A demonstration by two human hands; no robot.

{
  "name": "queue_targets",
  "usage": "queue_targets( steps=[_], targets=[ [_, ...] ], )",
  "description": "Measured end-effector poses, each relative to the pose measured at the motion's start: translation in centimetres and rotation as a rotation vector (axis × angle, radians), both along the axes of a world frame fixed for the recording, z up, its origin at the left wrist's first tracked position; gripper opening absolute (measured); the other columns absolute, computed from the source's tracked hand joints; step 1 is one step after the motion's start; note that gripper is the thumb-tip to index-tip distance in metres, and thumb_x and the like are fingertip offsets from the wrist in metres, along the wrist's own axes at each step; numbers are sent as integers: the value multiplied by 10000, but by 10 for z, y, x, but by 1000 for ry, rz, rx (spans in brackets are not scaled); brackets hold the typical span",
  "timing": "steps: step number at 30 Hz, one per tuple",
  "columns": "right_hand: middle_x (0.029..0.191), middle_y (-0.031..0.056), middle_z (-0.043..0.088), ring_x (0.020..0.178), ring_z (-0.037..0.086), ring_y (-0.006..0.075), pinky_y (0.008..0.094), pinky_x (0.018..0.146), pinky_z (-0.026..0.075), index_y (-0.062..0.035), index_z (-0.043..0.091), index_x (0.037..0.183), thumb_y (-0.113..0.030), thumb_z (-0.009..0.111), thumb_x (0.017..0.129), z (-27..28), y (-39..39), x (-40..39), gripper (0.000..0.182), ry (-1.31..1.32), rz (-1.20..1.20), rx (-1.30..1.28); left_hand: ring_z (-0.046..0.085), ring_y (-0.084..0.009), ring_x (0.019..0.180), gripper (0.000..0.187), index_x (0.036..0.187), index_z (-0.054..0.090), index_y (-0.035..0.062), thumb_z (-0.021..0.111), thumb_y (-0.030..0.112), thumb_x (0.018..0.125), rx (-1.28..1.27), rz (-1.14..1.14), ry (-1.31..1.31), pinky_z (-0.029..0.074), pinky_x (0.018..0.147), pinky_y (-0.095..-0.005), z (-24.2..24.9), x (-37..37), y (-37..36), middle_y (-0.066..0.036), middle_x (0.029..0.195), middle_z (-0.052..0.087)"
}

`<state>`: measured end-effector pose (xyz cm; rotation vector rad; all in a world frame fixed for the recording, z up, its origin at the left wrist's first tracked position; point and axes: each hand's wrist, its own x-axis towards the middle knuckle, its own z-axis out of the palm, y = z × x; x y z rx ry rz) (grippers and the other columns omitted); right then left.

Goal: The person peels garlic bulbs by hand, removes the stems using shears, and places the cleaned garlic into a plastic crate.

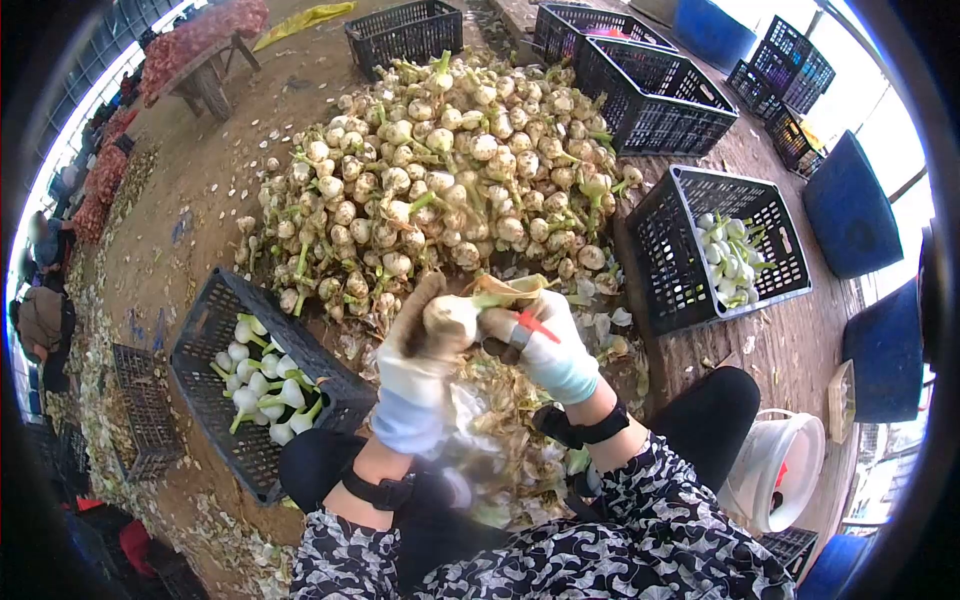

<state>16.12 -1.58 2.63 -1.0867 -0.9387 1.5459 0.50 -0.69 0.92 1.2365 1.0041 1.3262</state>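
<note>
My left hand (412, 350), in a dirty white glove, is closed around a pale bulb (451, 322) in front of the heap. The gloved right hand (545, 345) is closed at the bulb's leafy stalk (508, 290), with something red across its fingers. Beyond both hands lies a large heap of unpeeled bulbs (450, 170) with dry, dirty skins. Clean white bulbs (275, 385) with green stems lie in the black crate (345, 385) at the left. More clean bulbs (730, 258) are in the black crate (675, 285) at the right.
Loose peelings (510, 430) cover the ground below my hands. A white bucket (797, 470) stands by my right knee. Black crates (405, 35) and blue containers (850, 205) stand farther out. People (42, 325) are at the far left, near red net sacks (100, 185).
</note>
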Motion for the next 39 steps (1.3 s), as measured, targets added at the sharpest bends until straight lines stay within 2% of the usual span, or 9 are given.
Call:
queue_targets(
  steps=[3,10,14,16,24,26,32,35,39],
  targets=[
    [835,36,653,756,590,91,239,687,485,7,638,959,-76,639,845,-28,0,-7,141,-192,-102,252,606,-196,796,430,1130,560,5,466,388,957,-375,-140,-236,514,737,-313,-19,-13,9,-86,945,612],
    [912,53,646,815,580,103,284,748,485,7,618,971,-99,646,845,-44,1,1,167,-63,-140,243,593,-165,946,449,1259,488,-13,516,316,954,-331,-49,118,516,805,-291,-14,5,3,-100,1083,599],
    [901,23,643,791,604,153,289,723,482,-15,602,1032,-92,652,836,-34,1,11,217,-652,-155,556,592,-164,933,557,1331,408,-47,664,118,864,-256,-189,-135,524,776,-294,-7,-2,1,-130,1129,569],
    [888,31,642,763,596,135,268,689,474,-2,604,1001,-105,657,832,-37,-3,24,205,300,-49,-4,599,-160,942,517,1325,417,-38,626,150,892,-348,-254,-227,551,755,-298,7,-8,3,-118,1103,584],
    [798,27,618,715,561,103,239,659,472,20,612,951,-94,670,819,-22,-12,19,184,-435,-41,358,616,-194,921,399,1224,485,-27,619,65,860,-423,-337,-421,562,736,-320,-17,0,5,-111,1060,600],
    [803,41,631,711,545,85,219,658,460,32,611,937,13,618,807,-44,2,24,132,-180,-127,90,628,-193,843,481,1189,486,-37,709,-19,763,-356,-337,-45,553,706,-310,-2,1,3,-95,922,632],
    [782,39,618,698,605,133,264,592,502,-2,590,950,-21,563,840,-117,25,25,114,-108,-279,-89,626,-186,817,436,1169,527,-16,716,116,800,-628,-547,-243,535,729,-342,-12,-6,-1,-74,968,621],
    [796,44,618,718,615,152,295,601,517,-12,576,974,-82,545,872,-102,22,28,128,290,-386,-92,609,-180,920,449,1208,517,-7,691,136,820,-598,-578,-199,544,759,-350,-15,-7,3,-76,1007,618],
    [871,62,610,755,594,129,269,698,479,25,566,972,-74,518,880,-22,2,20,143,120,-222,256,595,-214,1001,458,1266,480,10,627,125,848,-560,-426,-393,525,846,-367,-8,-13,13,-84,1109,600]
  ],
)
